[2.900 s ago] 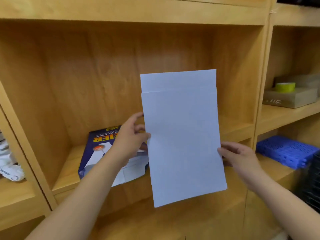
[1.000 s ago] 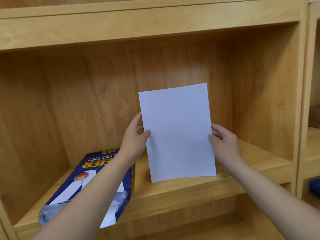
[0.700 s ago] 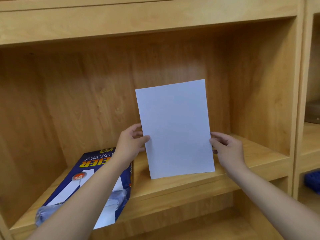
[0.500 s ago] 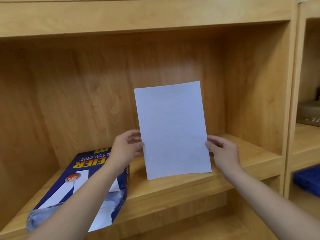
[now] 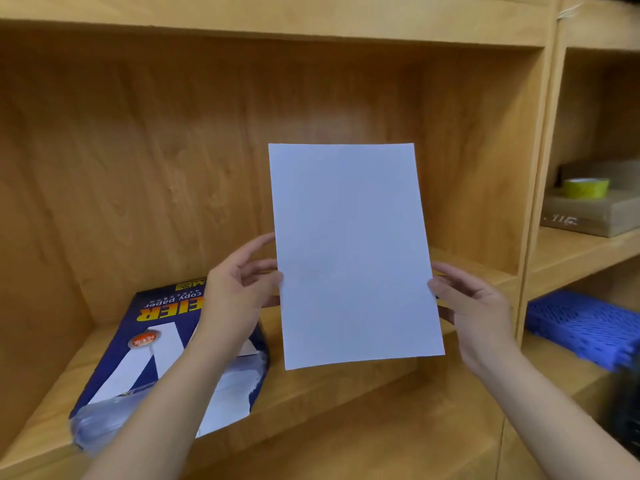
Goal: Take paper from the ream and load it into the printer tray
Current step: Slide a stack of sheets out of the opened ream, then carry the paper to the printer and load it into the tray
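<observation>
A squared-up stack of white paper stands upright in the air in front of the wooden shelf. My left hand grips its left edge and my right hand grips its right edge. The stack's bottom edge hangs clear of the shelf board. A dark blue ream of copy paper lies flat on the shelf at the lower left, its wrapper torn open at the near end with white sheets showing. No printer or tray is in view.
A vertical wooden divider closes the compartment on the right. Beyond it sit a cardboard box with a yellow-green tape roll on top, and a blue plastic grid piece on the lower shelf.
The two offset sheets have been squared into one even stack after resting its bottom edge on the shelf. The stack is now lifted off the board, and my view has swung to the right.
</observation>
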A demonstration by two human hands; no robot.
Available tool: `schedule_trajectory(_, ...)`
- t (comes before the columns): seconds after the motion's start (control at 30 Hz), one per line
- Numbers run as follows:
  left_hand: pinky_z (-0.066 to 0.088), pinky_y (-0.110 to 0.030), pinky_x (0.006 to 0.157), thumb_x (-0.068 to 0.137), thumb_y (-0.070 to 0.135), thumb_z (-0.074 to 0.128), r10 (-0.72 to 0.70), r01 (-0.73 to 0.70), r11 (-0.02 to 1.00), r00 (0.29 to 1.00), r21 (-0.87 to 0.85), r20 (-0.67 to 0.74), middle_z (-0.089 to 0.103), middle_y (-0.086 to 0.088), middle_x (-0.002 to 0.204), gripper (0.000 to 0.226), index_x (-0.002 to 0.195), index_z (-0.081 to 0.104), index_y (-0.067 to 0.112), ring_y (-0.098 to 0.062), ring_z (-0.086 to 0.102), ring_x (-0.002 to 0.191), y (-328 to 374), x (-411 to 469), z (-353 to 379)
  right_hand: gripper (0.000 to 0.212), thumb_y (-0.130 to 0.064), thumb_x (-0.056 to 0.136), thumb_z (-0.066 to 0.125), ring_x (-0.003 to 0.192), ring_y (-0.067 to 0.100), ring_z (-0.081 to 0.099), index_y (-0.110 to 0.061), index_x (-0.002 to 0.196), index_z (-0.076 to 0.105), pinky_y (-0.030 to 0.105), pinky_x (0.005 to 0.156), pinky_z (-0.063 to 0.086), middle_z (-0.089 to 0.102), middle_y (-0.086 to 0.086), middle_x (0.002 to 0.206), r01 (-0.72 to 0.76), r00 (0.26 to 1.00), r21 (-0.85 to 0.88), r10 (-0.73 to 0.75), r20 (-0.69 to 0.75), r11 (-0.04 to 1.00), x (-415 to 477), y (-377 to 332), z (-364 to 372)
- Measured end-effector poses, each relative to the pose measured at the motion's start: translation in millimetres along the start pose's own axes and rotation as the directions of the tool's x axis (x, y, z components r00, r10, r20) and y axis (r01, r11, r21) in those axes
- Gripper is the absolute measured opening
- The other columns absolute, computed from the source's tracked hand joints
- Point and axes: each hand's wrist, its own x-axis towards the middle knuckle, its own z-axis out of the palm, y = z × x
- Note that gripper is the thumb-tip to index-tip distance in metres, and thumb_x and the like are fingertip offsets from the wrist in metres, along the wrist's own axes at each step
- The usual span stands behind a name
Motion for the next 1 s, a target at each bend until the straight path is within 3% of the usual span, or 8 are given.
schedule_trajectory(0.2,0.061,-0.026,0.065,0.090,-0.009,0.062,-0.020,0.030,0.994,0.995,-0.103,0.100,0.076,-0.004,0.097,0.053,0.120,0.069,0.035,-0.016,0.073,0.084,-27.7,-59.1,-32.6,0.026,-0.003,0.089,0.064,0.091,0.022,0.073,-0.015,0.109,0.073,0.039,0.081,0.055,0.077,0.006,0.103,-0.076,0.994,-0.021,0.074,-0.085,0.997,-94.2,3.6,-13.5)
schedule_trajectory(0.33,0.061,-0.030,0.068,0.092,-0.007,0.061,-0.090,0.132,0.977,0.967,-0.167,0.238,0.071,-0.017,0.106,0.052,0.126,0.067,0.031,-0.021,0.069,0.089,-58.4,-103.4,-31.0,0.026,-0.003,0.089,0.063,0.083,0.022,0.072,-0.018,0.106,0.076,0.037,0.071,0.052,0.077,0.010,0.099,-0.130,0.974,-0.083,0.111,-0.199,0.988,-168.7,9.1,-40.2)
schedule_trajectory(0.47,0.056,-0.041,0.074,0.094,-0.005,0.059,-0.201,0.290,0.939,0.898,-0.186,0.391,0.071,-0.016,0.111,0.052,0.132,0.064,0.029,-0.031,0.070,0.097,-89.2,-150.8,-17.2,0.031,-0.004,0.092,0.060,0.087,0.026,0.073,-0.020,0.115,0.072,0.042,0.075,0.054,0.077,0.009,0.098,-0.215,0.930,-0.157,0.153,-0.334,0.964,-244.7,10.1,-71.6)
schedule_trajectory(0.57,0.056,-0.038,0.070,0.093,-0.007,0.057,-0.262,0.399,0.899,0.822,-0.182,0.505,0.075,-0.008,0.109,0.052,0.131,0.064,0.028,-0.020,0.072,0.092,-103.6,-186.7,-4.0,0.030,-0.004,0.093,0.058,0.096,0.031,0.072,-0.022,0.112,0.073,0.049,0.081,0.056,0.077,0.007,0.105,-0.276,0.895,-0.219,0.167,-0.415,0.936,-295.4,1.4,-90.9)
schedule_trajectory(0.73,0.059,-0.030,0.059,0.094,-0.007,0.057,-0.357,0.567,0.808,0.690,-0.163,0.630,0.078,0.001,0.093,0.048,0.123,0.066,0.030,-0.014,0.072,0.082,-117.2,-236.7,20.3,0.037,0.003,0.092,0.055,0.092,0.026,0.074,-0.024,0.108,0.074,0.042,0.076,0.053,0.077,0.005,0.105,-0.337,0.837,-0.205,0.193,-0.512,0.919,-356.8,-14.9,-117.0)
schedule_trajectory(0.87,0.052,-0.023,0.049,0.092,-0.010,0.057,-0.390,0.615,0.777,0.635,-0.132,0.667,0.076,0.001,0.086,0.048,0.123,0.066,0.025,-0.012,0.069,0.071,-113.4,-263.2,39.2,0.041,0.004,0.093,0.051,0.090,0.025,0.074,-0.025,0.115,0.069,0.035,0.063,0.056,0.077,0.005,0.105,-0.365,0.811,-0.171,0.223,-0.541,0.915,-384.8,-21.9,-141.3)
schedule_trajectory(1.0,0.053,-0.025,0.053,0.093,-0.007,0.058,-0.386,0.608,0.787,0.617,-0.105,0.686,0.077,-0.002,0.092,0.046,0.126,0.065,0.025,-0.015,0.070,0.075,-104.6,-277.9,61.1,0.041,0.001,0.094,0.054,0.093,0.030,0.074,-0.029,0.120,0.066,0.039,0.071,0.055,0.077,0.005,0.108,-0.365,0.821,-0.124,0.256,-0.510,0.923,-397.1,-29.0,-165.3)
